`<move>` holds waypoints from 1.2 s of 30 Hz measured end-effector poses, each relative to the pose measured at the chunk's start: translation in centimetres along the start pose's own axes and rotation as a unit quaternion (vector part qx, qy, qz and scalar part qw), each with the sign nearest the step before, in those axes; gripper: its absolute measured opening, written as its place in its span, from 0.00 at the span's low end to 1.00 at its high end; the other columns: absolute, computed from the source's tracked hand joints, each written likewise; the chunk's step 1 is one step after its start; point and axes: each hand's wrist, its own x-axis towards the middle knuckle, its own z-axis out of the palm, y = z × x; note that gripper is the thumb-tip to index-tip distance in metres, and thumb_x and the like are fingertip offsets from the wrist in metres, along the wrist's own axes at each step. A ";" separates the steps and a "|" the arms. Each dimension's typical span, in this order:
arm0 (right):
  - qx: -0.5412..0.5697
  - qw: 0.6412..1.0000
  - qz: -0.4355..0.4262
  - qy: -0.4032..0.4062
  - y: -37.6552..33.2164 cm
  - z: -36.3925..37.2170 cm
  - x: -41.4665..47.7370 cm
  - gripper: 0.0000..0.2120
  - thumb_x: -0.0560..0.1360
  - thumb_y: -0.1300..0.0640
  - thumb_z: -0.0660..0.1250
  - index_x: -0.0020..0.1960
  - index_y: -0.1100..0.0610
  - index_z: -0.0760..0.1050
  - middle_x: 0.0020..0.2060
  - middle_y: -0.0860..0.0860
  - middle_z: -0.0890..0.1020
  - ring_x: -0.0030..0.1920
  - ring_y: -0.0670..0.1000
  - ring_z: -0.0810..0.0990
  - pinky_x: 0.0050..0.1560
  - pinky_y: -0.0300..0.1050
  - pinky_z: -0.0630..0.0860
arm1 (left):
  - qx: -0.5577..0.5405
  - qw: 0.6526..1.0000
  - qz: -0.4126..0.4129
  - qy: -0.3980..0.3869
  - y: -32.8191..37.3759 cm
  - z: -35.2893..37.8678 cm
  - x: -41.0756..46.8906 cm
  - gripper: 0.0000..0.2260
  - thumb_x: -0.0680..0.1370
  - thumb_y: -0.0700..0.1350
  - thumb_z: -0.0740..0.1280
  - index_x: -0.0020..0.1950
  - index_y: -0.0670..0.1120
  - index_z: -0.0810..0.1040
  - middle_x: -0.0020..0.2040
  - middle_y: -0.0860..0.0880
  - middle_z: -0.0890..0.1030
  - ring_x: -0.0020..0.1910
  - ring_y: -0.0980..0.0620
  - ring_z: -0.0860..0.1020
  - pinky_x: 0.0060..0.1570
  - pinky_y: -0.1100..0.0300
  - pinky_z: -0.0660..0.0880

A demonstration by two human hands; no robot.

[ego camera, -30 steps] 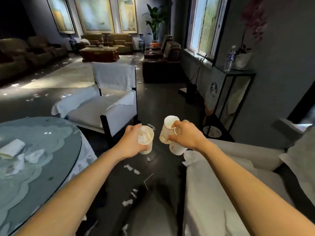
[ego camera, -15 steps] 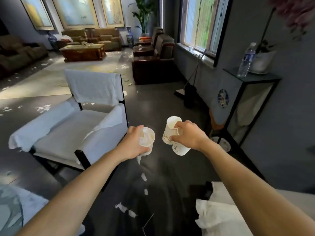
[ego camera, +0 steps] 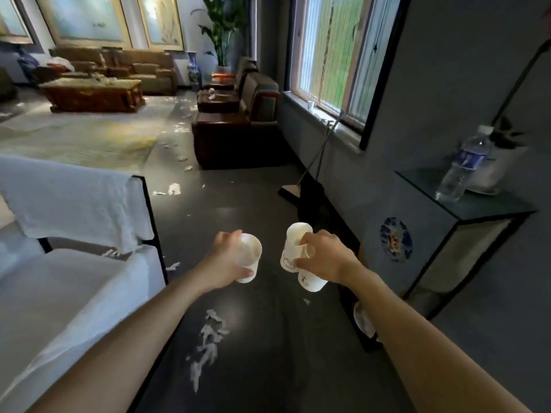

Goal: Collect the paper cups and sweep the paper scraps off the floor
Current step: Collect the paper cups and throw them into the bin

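we carry three cups so far: the left hand [ego camera: 226, 260] curls round one cup [ego camera: 250, 253], and the right hand [ego camera: 323, 257] pinches two cups [ego camera: 288, 257] together at their rims, one above and the other tilted below it. the hands are apart, side by side over the floor [ego camera: 253, 189]. collecting looks partly done. a small white thing [ego camera: 310, 105] on the windowsill may be another cup, but it is too small to tell. sweeping, we judge, is not yet begun. scraps [ego camera: 208, 332] lie just below our hands, with more scattered toward the sofas [ego camera: 143, 70]. the broom [ego camera: 317, 159] leans untouched under the window, near a desk [ego camera: 477, 208] with a bottle [ego camera: 465, 165].
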 end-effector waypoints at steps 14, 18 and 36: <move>0.028 0.998 0.038 0.037 10.5 -7.0 40.9 0.27 0.74 0.45 0.68 0.69 0.53 0.66 0.60 0.54 0.71 0.58 0.55 0.72 0.55 0.53 0.76 | 0.047 0.997 0.032 -0.043 2.4 1.4 44.0 0.41 0.69 0.47 0.76 0.76 0.48 0.55 0.71 0.43 0.58 0.68 0.45 0.65 0.58 0.60 0.64; 0.039 0.998 0.040 0.034 14.2 -10.0 53.8 0.26 0.74 0.45 0.68 0.67 0.54 0.68 0.59 0.54 0.72 0.56 0.54 0.73 0.54 0.51 0.76 | 0.078 0.994 0.042 -0.058 4.8 1.5 57.1 0.41 0.69 0.49 0.75 0.75 0.47 0.56 0.72 0.45 0.60 0.70 0.47 0.62 0.67 0.53 0.64; 0.096 0.977 0.180 0.060 29.0 -12.8 98.5 0.21 0.71 0.43 0.68 0.60 0.51 0.72 0.48 0.48 0.69 0.55 0.54 0.73 0.55 0.51 0.75 | 0.022 0.978 0.091 -0.185 5.5 5.9 108.9 0.42 0.69 0.42 0.76 0.76 0.42 0.56 0.69 0.43 0.59 0.66 0.47 0.66 0.57 0.68 0.62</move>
